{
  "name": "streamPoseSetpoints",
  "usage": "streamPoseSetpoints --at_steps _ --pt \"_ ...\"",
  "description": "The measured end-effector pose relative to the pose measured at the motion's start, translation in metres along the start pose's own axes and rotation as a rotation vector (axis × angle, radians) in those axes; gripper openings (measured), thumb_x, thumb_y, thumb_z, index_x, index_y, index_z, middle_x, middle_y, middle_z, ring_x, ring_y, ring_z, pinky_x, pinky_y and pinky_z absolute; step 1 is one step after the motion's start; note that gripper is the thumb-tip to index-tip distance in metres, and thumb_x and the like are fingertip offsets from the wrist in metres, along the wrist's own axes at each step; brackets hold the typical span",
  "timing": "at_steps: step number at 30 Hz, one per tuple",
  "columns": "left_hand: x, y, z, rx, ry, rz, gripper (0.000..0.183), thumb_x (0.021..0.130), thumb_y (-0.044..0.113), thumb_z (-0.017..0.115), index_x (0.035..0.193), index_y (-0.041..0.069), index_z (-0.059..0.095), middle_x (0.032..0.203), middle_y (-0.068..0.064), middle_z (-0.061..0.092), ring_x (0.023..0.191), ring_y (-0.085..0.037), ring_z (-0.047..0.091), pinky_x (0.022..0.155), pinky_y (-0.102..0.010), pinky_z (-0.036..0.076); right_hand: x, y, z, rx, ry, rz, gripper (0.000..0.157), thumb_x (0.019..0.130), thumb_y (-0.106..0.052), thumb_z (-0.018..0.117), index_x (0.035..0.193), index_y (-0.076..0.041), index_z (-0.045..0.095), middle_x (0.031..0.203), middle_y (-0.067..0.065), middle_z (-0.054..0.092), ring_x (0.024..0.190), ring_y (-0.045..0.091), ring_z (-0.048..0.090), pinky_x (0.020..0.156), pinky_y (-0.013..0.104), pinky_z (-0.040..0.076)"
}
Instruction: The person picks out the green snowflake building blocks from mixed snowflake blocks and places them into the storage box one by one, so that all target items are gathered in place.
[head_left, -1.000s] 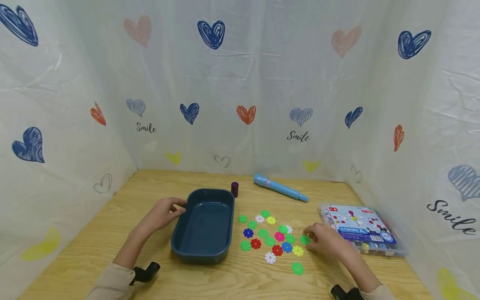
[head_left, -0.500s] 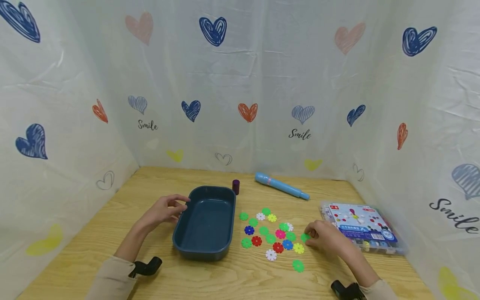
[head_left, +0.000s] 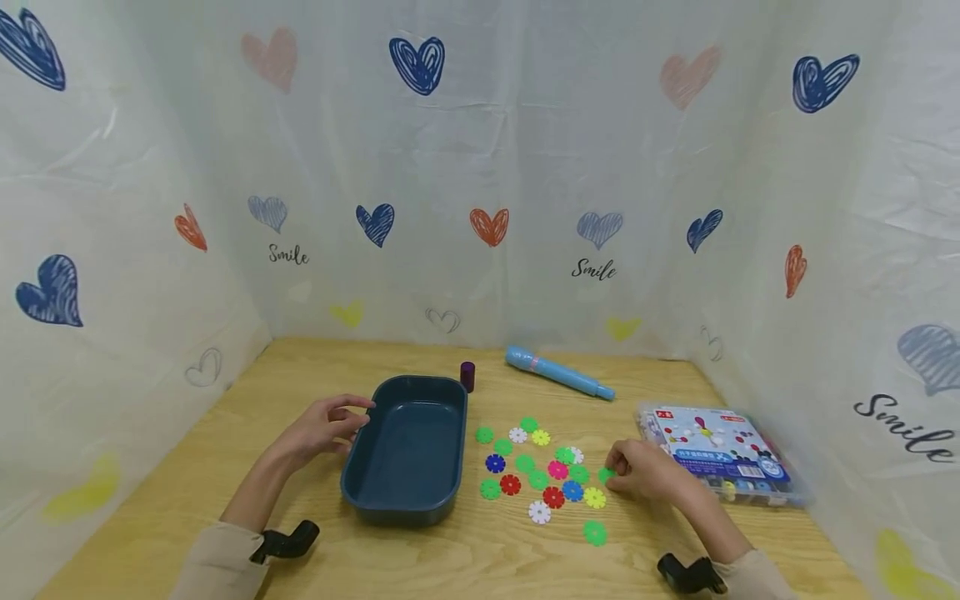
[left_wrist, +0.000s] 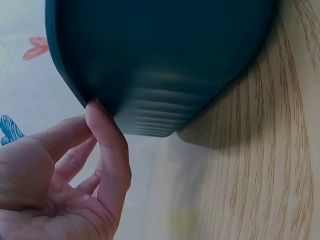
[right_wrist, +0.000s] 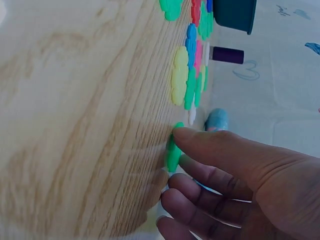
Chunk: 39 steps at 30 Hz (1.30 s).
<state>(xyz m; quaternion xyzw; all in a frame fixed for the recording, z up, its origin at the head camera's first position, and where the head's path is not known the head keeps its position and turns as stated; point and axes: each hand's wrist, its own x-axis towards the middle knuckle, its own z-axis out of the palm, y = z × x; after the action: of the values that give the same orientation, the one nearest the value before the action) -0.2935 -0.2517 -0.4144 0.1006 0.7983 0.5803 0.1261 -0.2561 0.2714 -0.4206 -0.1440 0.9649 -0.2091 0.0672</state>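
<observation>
My left hand (head_left: pixel 322 429) is at the left rim of a dark blue-green plastic tray (head_left: pixel 403 515). In the left wrist view its thumb (left_wrist: pixel 111 150) presses the outer wall, while another finger goes behind the rim, tip hidden. My right hand (head_left: pixel 651 472) holds thumb and forefinger at a green notched building disc (right_wrist: pixel 174 151) at the right end of a spread of discs. The thumb tip overlaps that disc's edge; the other fingers curl beside it. Several notched discs lie flat between the hands, among them red (head_left: pixel 553 497), yellow (head_left: pixel 595 497), white (head_left: pixel 539 512) and green.
A small dark purple cylinder (head_left: pixel 467 377) stands behind the tray's right corner. Farther back lies a light blue tube-shaped object (head_left: pixel 558 372). To the right is a clear plastic box (head_left: pixel 723 450) with a printed label. Heart-patterned curtains (head_left: pixel 491 283) enclose the wooden table (head_left: pixel 480 567).
The view shifts slightly with the head. Both hands keep nearly the same places, the left at the tray rim and the right at the green disc.
</observation>
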Motion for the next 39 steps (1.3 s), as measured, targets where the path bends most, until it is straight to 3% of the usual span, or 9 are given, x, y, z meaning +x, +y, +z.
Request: streamPoseSetpoints --at_steps 10,17,23,31,39 --pt "0.001 -0.003 0.0 -0.021 0.02 -0.023 0.046 0.097 0.025 0.062 0.138 0.005 0.051 0.099 -0.003 0.061 0.079 -0.016 0.058 0.064 -0.027 0.053 0.001 -0.002 -0.003 0.035 -0.032 -0.039 0.021 0.082 -0.014 0.078 0.096 -0.007 0.064 0.08 0.0 0.056 0.074 0.013 0.049 0.063 0.024 0.043" --pt "-0.001 -0.005 0.002 -0.033 0.009 -0.032 0.047 0.097 0.026 0.062 0.138 0.005 0.051 0.1 -0.002 0.063 0.08 -0.015 0.059 0.064 -0.027 0.054 0.0 0.002 0.002 0.073 -0.045 -0.008 0.026 0.079 -0.014 0.081 0.094 -0.008 0.061 0.082 0.003 0.056 0.075 0.015 0.049 0.063 0.025 0.041" --pt "-0.004 -0.005 0.003 -0.025 0.006 -0.031 0.048 0.097 0.026 0.062 0.138 0.005 0.05 0.102 -0.004 0.062 0.082 -0.016 0.059 0.064 -0.027 0.054 -0.003 0.003 0.005 0.086 -0.036 -0.054 0.032 0.078 -0.014 0.082 0.095 -0.01 0.055 0.08 0.002 0.054 0.07 0.012 0.047 0.059 0.024 0.039" --pt "-0.005 -0.001 0.005 -0.015 0.011 -0.02 0.049 0.097 0.028 0.062 0.139 0.005 0.05 0.108 -0.009 0.063 0.084 -0.018 0.059 0.064 -0.03 0.055 -0.003 0.002 -0.005 0.08 -0.051 -0.083 0.017 0.085 -0.007 0.073 0.094 -0.012 0.06 0.08 0.0 0.057 0.069 0.01 0.049 0.059 0.023 0.04" --pt "-0.003 -0.001 0.004 -0.022 0.019 -0.017 0.048 0.097 0.027 0.061 0.139 0.005 0.05 0.101 -0.007 0.061 0.081 -0.018 0.057 0.062 -0.029 0.054 0.011 -0.003 -0.022 0.048 0.002 -0.225 0.013 0.089 0.001 0.061 0.095 -0.009 0.065 0.081 -0.001 0.061 0.072 0.006 0.052 0.061 0.022 0.045"
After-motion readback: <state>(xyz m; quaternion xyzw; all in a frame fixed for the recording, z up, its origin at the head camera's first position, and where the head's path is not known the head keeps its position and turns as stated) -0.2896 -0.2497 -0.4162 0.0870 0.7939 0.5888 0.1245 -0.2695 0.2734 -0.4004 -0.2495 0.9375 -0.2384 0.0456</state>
